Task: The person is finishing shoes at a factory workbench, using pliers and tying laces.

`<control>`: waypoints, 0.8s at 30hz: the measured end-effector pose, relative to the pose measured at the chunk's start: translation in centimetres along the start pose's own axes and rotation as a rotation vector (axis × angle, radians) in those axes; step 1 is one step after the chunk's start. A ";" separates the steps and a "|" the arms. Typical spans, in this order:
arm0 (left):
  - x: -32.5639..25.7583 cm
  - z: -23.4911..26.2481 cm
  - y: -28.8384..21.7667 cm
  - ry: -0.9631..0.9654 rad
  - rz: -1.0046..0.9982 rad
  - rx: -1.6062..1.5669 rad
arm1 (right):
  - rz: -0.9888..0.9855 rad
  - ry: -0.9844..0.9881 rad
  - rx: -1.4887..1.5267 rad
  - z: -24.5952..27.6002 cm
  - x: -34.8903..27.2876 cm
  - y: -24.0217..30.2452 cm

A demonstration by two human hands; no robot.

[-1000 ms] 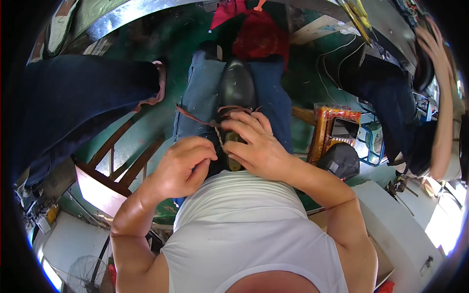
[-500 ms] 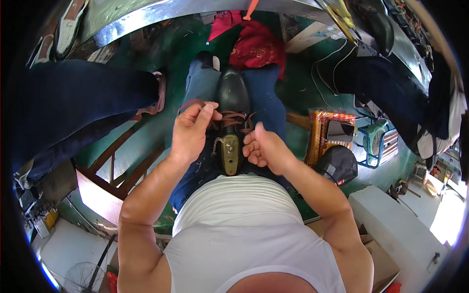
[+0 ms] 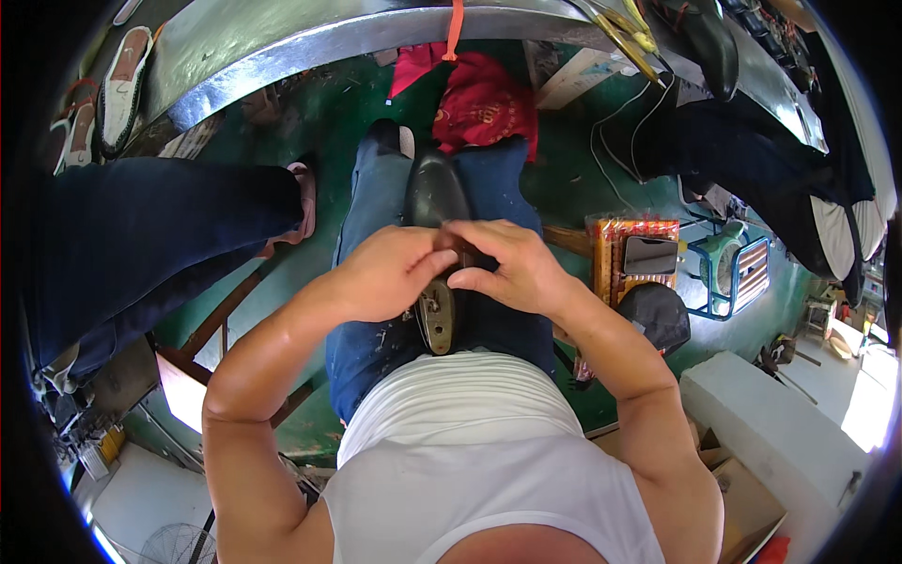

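Observation:
A black leather shoe (image 3: pixel 438 193) lies lengthwise between my thighs, toe pointing away, with a worn olive-coloured shoe last (image 3: pixel 437 329) showing at its heel end. Over the lacing meet both hands. My left hand (image 3: pixel 399 268) is closed, thumb bent against its fingers, where a brown lace was held half a second ago; the lace itself is now hidden. From the other side my right hand (image 3: pixel 507 268) curls over the same spot, its fingertips meeting the left fingers and its thumb below. What its fingers grip is covered.
A metal-edged workbench (image 3: pixel 310 58) curves across the far side, with shoes and yellow-handled tools on it. A red bag (image 3: pixel 489 103) hangs below. People's legs are at left and right. To the right stand a wooden stool (image 3: pixel 606 258) bearing a phone (image 3: pixel 650 255), and a blue-framed small chair (image 3: pixel 742 273).
Both hands have moved inward and now meet over the shoe's lacing, hiding the brown laces. Before, they were apart, the left pulling a lace end out to the side.

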State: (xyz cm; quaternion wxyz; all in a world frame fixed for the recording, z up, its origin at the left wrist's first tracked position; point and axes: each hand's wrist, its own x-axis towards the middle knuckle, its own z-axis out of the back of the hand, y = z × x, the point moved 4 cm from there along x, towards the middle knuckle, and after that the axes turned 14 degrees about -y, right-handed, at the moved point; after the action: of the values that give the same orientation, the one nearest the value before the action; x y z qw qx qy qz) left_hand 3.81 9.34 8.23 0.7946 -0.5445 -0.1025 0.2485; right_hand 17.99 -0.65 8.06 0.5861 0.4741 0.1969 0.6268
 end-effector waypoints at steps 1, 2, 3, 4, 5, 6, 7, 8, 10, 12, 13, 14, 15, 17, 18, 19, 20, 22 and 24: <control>0.0 0.2 0.2 0.005 0.002 -0.002 | -0.015 0.146 -0.117 0.2 -0.7 -0.5; -0.1 0.3 0.8 0.005 0.145 -0.161 | -0.021 0.146 -0.116 0.5 -1.3 -0.3; -0.3 0.3 1.4 0.002 0.292 -0.319 | 0.132 0.130 -0.147 0.7 -2.0 0.6; -0.7 0.2 1.9 -0.004 0.441 -0.478 | 0.284 0.115 -0.174 0.7 -2.4 2.0; -0.8 0.3 1.9 0.057 0.452 -0.451 | 0.277 0.180 -0.195 0.8 -2.6 3.1; -0.6 0.4 1.5 0.061 0.456 -0.452 | 0.272 0.180 -0.194 0.3 -2.6 2.9; -0.3 0.7 0.7 0.039 0.287 -0.295 | 0.186 0.058 -0.108 0.1 -2.4 2.2; -0.1 0.8 0.0 0.017 0.118 -0.137 | 0.100 -0.064 -0.021 0.1 -2.1 1.5; 0.4 1.5 -0.8 -0.062 -0.312 0.172 | -0.425 -0.023 0.170 -0.4 -1.4 -1.3; -0.1 1.1 -1.7 -0.137 -0.742 0.483 | -1.040 0.017 0.750 -2.2 -1.1 -3.6; -0.5 1.0 -1.8 -0.224 -0.822 0.500 | -1.042 0.013 0.753 -1.9 -0.3 -4.2; -0.9 0.9 -1.8 -0.311 -0.902 0.513 | -0.976 0.256 0.730 -2.1 0.5 -4.2; -1.1 0.7 -1.6 -0.304 -0.903 0.510 | -0.901 0.493 0.700 -2.3 0.9 -4.1; -1.6 0.9 -1.3 -0.407 -0.921 0.511 | -0.792 0.444 0.696 -2.2 1.4 -5.5; -1.6 0.8 -1.3 -0.404 -0.920 0.508 | -0.675 0.403 0.686 -2.2 1.8 -5.6; -1.4 1.1 -1.1 -0.438 -0.818 0.460 | -0.692 0.307 0.781 -2.2 1.9 -5.7; -1.3 1.2 -0.9 -0.472 -0.714 0.411 | -0.696 0.305 0.781 -2.2 1.8 -5.9; -1.8 0.3 -0.4 -0.486 -0.557 0.263 | -0.651 0.228 0.869 -1.6 2.6 -5.0; -2.6 0.1 0.9 -0.619 -0.187 -0.155 | -0.602 0.231 0.908 -1.3 2.2 -4.5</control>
State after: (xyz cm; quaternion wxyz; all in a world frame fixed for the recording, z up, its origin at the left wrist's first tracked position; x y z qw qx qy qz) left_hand 1.28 8.37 7.69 0.7012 -0.4901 -0.4073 0.3196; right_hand 19.69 2.84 4.69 0.4509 0.5300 0.6369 0.3318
